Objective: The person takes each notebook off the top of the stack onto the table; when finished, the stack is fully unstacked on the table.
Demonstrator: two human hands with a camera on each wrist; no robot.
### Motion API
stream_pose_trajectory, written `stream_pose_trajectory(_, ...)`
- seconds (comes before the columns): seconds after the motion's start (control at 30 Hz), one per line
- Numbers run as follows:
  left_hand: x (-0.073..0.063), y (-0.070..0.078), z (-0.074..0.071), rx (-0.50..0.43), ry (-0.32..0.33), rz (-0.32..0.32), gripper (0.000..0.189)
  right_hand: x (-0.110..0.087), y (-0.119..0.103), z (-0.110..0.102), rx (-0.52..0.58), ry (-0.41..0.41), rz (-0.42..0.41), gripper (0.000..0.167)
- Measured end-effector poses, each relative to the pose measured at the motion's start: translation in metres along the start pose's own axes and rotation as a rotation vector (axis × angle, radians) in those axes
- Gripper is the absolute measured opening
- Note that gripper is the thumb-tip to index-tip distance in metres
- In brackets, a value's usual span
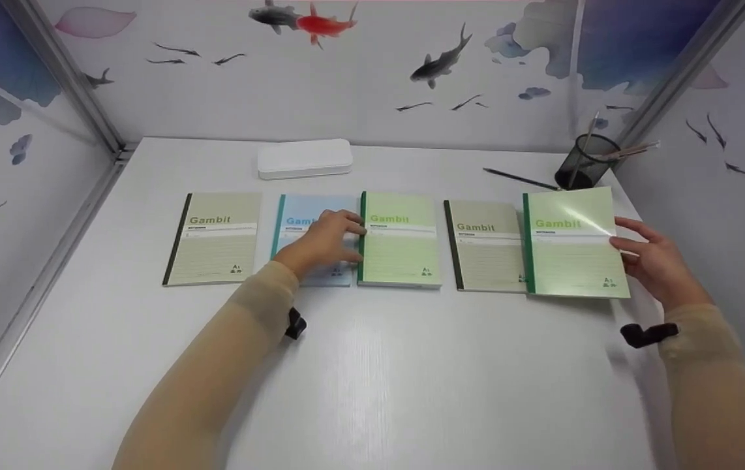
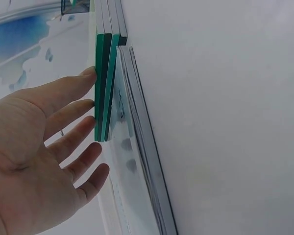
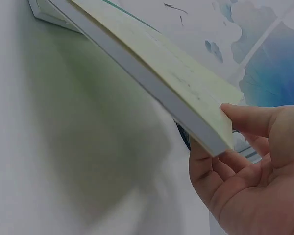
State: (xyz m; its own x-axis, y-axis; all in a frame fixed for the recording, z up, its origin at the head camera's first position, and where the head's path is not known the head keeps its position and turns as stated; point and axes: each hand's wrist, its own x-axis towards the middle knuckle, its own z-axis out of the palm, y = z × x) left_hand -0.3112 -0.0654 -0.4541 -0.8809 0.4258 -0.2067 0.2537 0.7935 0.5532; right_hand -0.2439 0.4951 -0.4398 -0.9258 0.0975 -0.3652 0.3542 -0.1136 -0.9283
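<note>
Counter (image 1: 411, 378), head view. Left of frame: beige notebook (image 1: 216, 254), flat, dark spine to the left. Next, blue notebook (image 1: 301, 207), partly hidden under the left hand (image 1: 327, 240). That hand was spread, fingers apart and only slightly bent, clamped on nothing; left wrist view had the thumb against the green spine edge of a stack, other fingers fanned out below it. White case (image 1: 305, 158) sat upper left of centre. Centre: green notebook (image 1: 400, 254), top of that stack, left hand at its spine. Right of centre: second beige notebook (image 1: 486, 261), flat, its right edge covered by the raised green notebook (image 1: 575, 254). Pencil (image 1: 521, 178) lay above these, beside the mesh cup (image 1: 584, 163) at upper right. Far right: right hand (image 1: 656, 267) had the raised notebook pinched at its right edge, thumb on the cover, fingers beneath; that edge was tilted clear of the counter, shadow underneath.
</note>
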Motion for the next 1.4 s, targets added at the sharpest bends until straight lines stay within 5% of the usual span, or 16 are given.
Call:
stream_pose_trajectory(0.37,-0.002,0.001,-0.001,0.01,0.001,0.012,0.058,0.012,0.0,-0.015,-0.126,0.039,0.023,0.06)
stream_pose_trajectory(0.67,-0.001,0.003,-0.002,0.026,0.003,-0.002,0.058,0.027,0.009,-0.018,-0.513,0.094,0.03,0.069)
stream_pose_trajectory(0.97,-0.001,0.006,-0.003,0.004,-0.008,-0.025,0.06,0.035,0.012,-0.014,-0.611,0.164,0.06,0.079)
stream_pose_trajectory(1.4,-0.002,0.006,-0.003,0.051,-0.01,-0.007,0.057,0.043,0.023,-0.011,-0.995,0.184,-0.105,0.07)
